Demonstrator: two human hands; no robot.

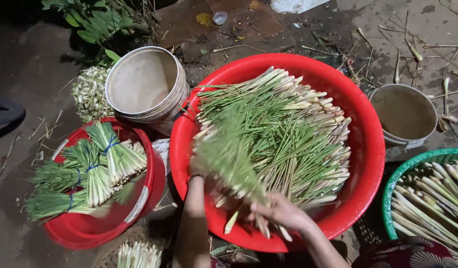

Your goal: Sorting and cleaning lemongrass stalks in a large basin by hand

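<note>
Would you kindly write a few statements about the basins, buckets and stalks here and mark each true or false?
1. The large red basin holds loose green and white stalks. True.
2. The right hand is empty. False: it grips a bunch of stalks over the large basin.
3. The stalks in the smaller red basin are tied into bundles with blue bands. True.
4. The green basket is empty. False: it holds pale stalks.
5. The pale bucket lies tipped beside the smaller basin. True.
</note>
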